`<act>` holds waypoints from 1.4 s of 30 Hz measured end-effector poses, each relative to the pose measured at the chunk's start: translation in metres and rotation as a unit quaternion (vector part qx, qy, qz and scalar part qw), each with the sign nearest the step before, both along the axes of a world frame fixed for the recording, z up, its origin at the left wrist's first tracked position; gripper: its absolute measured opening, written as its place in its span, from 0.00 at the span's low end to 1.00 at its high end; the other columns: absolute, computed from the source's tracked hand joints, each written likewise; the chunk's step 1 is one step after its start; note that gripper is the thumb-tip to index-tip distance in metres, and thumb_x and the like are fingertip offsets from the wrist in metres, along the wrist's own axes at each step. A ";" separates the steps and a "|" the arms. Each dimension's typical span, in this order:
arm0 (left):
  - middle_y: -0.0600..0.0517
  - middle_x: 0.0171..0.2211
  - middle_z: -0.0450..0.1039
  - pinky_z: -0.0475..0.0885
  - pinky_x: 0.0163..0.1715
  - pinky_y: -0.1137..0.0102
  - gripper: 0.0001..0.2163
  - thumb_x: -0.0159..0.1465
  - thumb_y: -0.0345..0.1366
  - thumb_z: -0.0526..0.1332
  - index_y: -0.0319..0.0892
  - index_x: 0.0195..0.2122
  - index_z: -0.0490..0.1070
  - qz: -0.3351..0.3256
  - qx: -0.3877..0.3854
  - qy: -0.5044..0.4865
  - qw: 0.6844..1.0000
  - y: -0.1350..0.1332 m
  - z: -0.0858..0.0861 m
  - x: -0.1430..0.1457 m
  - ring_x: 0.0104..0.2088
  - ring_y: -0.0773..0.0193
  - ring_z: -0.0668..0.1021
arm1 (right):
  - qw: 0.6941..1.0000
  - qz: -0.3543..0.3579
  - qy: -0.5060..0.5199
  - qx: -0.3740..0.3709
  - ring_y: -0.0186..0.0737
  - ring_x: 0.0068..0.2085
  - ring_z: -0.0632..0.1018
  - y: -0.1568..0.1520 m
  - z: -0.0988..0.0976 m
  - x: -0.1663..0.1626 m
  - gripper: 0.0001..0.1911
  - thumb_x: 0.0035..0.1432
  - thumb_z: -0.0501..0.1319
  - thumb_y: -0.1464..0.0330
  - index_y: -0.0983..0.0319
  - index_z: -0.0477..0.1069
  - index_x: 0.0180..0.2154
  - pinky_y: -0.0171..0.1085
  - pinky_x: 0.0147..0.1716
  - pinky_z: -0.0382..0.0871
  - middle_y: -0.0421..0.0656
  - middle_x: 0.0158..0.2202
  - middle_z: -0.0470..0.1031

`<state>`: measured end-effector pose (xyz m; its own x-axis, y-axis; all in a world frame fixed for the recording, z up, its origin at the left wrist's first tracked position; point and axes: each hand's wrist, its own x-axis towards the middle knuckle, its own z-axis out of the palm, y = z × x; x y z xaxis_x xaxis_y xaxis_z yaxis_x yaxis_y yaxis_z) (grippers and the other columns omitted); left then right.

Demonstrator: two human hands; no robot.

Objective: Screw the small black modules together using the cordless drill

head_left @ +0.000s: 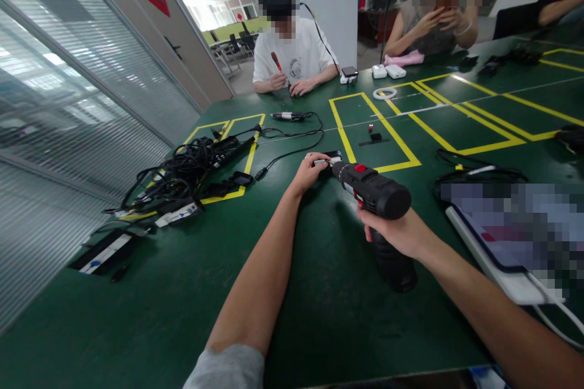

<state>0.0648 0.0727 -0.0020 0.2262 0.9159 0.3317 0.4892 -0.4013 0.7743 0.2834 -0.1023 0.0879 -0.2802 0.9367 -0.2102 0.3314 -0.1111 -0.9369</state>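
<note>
Toward the near edge of the green table (319, 316), right of its middle, the right hand (401, 234) is wrapped tight around the grip of a black drill (376, 191). The drill's battery foot rests on the surface and its nose points away toward the far edge. Just beyond it, the left hand (310, 171) pinches a small black part (333, 157) between fingers and thumb, right at the drill's nose. Whether the bit touches the part cannot be told. By the right edge lies a blurred tablet (493, 267) with a white rim, and black wires (474, 173) are looped just past it. Near the left edge lie flat black strips (107, 252). Past them a heap of cables (182, 173) spreads over the yellow-taped left box (249, 161) and its line. A yellow-taped middle box (383, 127) holds one small black piece (374, 137) with a red spot, and the part sits at this box's near left corner. Beyond the left box lies a corded tool (287, 115). A white ring (384, 93) lies farther back. At the far edge are two white cases (387, 71) and a pink cloth (404, 59). A person in a white shirt (296, 55) sits there, holding a red-handled tool (276, 61).
</note>
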 end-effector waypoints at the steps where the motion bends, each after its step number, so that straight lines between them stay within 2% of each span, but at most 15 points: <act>1: 0.49 0.43 0.73 0.64 0.55 0.65 0.09 0.59 0.33 0.58 0.43 0.39 0.76 -0.001 0.003 -0.001 1.000 0.000 0.000 0.000 0.49 0.60 0.72 | 1.000 0.000 -0.003 -0.001 0.39 0.24 0.75 0.000 0.000 0.000 0.03 0.52 0.58 0.68 0.61 0.67 0.32 0.38 0.28 0.67 0.38 0.19 0.71; 5: 0.49 0.43 0.73 0.63 0.55 0.65 0.10 0.59 0.33 0.58 0.42 0.39 0.76 -0.005 0.012 0.000 1.000 0.000 -0.001 -0.001 0.49 0.60 0.72 | 1.000 0.003 0.007 -0.003 0.38 0.23 0.75 0.001 -0.001 0.000 0.04 0.53 0.59 0.68 0.61 0.66 0.32 0.38 0.28 0.67 0.38 0.20 0.71; 11: 0.49 0.43 0.73 0.64 0.54 0.64 0.09 0.60 0.34 0.58 0.43 0.39 0.76 0.001 0.016 0.013 1.000 -0.001 0.000 0.000 0.49 0.60 0.72 | 0.997 -0.003 0.074 -0.008 0.35 0.22 0.74 -0.001 -0.002 -0.001 0.08 0.52 0.60 0.67 0.61 0.67 0.36 0.37 0.26 0.67 0.41 0.31 0.75; 15: 0.49 0.43 0.73 0.65 0.53 0.64 0.10 0.60 0.34 0.58 0.42 0.40 0.76 0.004 0.024 0.018 1.000 -0.002 0.001 0.000 0.48 0.59 0.72 | 0.993 -0.016 0.107 -0.047 0.36 0.21 0.73 -0.007 0.006 0.001 0.06 0.53 0.60 0.67 0.61 0.69 0.33 0.36 0.25 0.64 0.38 0.21 0.71; 17: 0.49 0.43 0.73 0.65 0.53 0.64 0.10 0.60 0.34 0.58 0.42 0.41 0.76 0.004 0.025 0.022 0.999 -0.002 0.001 0.000 0.47 0.59 0.72 | 0.991 -0.019 0.118 -0.063 0.37 0.21 0.73 -0.010 0.009 0.003 0.05 0.53 0.60 0.66 0.61 0.70 0.31 0.36 0.25 0.64 0.38 0.20 0.71; 23: 0.48 0.43 0.74 0.65 0.52 0.64 0.10 0.61 0.36 0.58 0.42 0.41 0.75 -0.001 0.028 0.036 0.999 -0.002 0.000 0.000 0.48 0.59 0.72 | 0.992 -0.047 0.095 -0.072 0.38 0.21 0.72 -0.009 0.005 0.004 0.08 0.51 0.61 0.65 0.63 0.72 0.31 0.37 0.24 0.62 0.41 0.20 0.72; 31: 0.48 0.43 0.74 0.64 0.53 0.64 0.10 0.61 0.36 0.58 0.42 0.41 0.75 -0.004 0.034 0.033 0.999 0.000 -0.002 -0.001 0.49 0.59 0.71 | 0.988 -0.043 0.113 -0.092 0.37 0.20 0.71 -0.008 0.001 0.002 0.08 0.50 0.61 0.65 0.63 0.72 0.32 0.37 0.23 0.62 0.40 0.19 0.71; 37: 0.48 0.43 0.72 0.64 0.53 0.64 0.10 0.61 0.36 0.58 0.41 0.41 0.74 -0.003 0.024 0.024 0.999 0.001 -0.003 -0.001 0.48 0.59 0.71 | 0.988 -0.043 0.126 -0.083 0.37 0.21 0.72 -0.005 -0.008 0.001 0.08 0.50 0.61 0.65 0.63 0.72 0.32 0.37 0.23 0.63 0.41 0.23 0.74; 42: 0.48 0.43 0.73 0.64 0.53 0.64 0.10 0.60 0.35 0.58 0.41 0.41 0.75 -0.001 0.025 0.025 0.999 0.001 -0.002 0.000 0.48 0.59 0.71 | 0.990 -0.042 0.114 -0.077 0.38 0.21 0.73 -0.003 -0.011 0.002 0.08 0.51 0.61 0.65 0.62 0.71 0.32 0.37 0.23 0.64 0.41 0.21 0.73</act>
